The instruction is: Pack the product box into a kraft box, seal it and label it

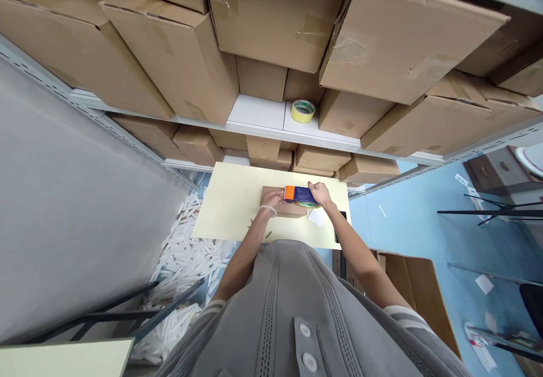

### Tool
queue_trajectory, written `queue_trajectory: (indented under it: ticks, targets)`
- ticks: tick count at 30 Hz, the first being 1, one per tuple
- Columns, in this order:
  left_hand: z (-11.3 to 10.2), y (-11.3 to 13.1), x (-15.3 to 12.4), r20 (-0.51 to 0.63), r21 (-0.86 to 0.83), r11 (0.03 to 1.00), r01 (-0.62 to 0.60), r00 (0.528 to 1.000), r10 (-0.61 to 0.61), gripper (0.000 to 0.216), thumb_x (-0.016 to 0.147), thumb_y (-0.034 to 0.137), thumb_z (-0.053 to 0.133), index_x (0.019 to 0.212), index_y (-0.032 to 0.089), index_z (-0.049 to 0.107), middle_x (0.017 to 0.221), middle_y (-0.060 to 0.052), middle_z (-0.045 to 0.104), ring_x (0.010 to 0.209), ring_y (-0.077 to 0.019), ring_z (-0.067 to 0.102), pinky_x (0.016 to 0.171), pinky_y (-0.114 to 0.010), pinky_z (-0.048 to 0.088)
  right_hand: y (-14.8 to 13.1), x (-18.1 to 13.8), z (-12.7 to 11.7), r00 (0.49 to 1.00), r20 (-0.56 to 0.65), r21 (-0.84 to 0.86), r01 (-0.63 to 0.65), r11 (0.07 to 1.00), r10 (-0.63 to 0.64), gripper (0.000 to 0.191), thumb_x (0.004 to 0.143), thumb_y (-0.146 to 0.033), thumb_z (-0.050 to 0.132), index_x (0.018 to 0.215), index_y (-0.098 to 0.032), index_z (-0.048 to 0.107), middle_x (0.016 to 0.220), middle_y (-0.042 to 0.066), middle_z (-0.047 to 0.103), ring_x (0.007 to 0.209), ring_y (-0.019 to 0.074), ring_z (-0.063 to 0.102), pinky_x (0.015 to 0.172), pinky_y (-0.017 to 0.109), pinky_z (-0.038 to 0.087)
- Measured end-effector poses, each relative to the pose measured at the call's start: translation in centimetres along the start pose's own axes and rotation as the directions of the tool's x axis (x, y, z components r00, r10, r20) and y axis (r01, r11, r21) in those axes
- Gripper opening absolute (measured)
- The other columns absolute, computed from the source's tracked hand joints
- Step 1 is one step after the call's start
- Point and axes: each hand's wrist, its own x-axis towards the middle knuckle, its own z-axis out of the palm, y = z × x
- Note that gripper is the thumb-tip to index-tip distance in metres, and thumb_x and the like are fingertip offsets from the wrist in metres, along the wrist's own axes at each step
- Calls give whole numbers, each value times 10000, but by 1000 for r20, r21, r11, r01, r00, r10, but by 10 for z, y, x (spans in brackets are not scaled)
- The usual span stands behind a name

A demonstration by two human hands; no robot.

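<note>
A small cardboard box (289, 211) lies on the pale yellow table (231, 207) in front of me. Fingers bent, my left hand (274, 199) rests at the box's top left, close to the orange end of a tape dispenser (303, 194). That dispenser is blue and orange with a roll of tape in it, held over the box. Its right end is in the grip of my right hand (320, 193). Whether the left fingers pinch the tape's end or only press on the box is too small to make out.
Shelves ahead carry many cardboard boxes (263, 15), with a yellow tape roll (302, 111) on the white shelf. White paper (316, 216) and a dark flat object (340, 227) lie on the table's right. Paper strips (190, 258) cover the floor at left; an open carton (418, 286) stands at right.
</note>
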Motion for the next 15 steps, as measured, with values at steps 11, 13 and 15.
queue_trajectory:
  ticks: [11, 13, 15]
  targets:
    - [-108, 21, -7, -156, -97, 995, -25, 988, 10, 115, 696, 178, 712, 686, 141, 603, 627, -4, 603, 569, -86, 573, 742, -274, 527, -56, -2, 17, 991, 98, -202, 106, 974, -87, 613, 989, -442, 253, 719, -158, 725, 855, 139, 733, 864, 211, 659, 744, 250, 400]
    - [-118, 13, -4, -171, -85, 996, -15, 985, 0, 179, 699, 255, 730, 670, 144, 594, 602, -7, 587, 550, -92, 558, 713, -280, 528, -68, -3, 20, 989, 111, -248, 120, 961, -95, 615, 988, -443, 251, 746, -153, 736, 854, 141, 732, 877, 216, 659, 755, 256, 405]
    - [-119, 2, 4, -191, -56, 998, -10, 982, -1, 229, 698, 302, 737, 637, 159, 568, 561, 4, 555, 532, -93, 539, 698, -279, 521, -77, -4, 22, 989, 115, -286, 124, 950, -94, 614, 986, -443, 251, 776, -145, 745, 855, 145, 731, 878, 220, 661, 759, 263, 409]
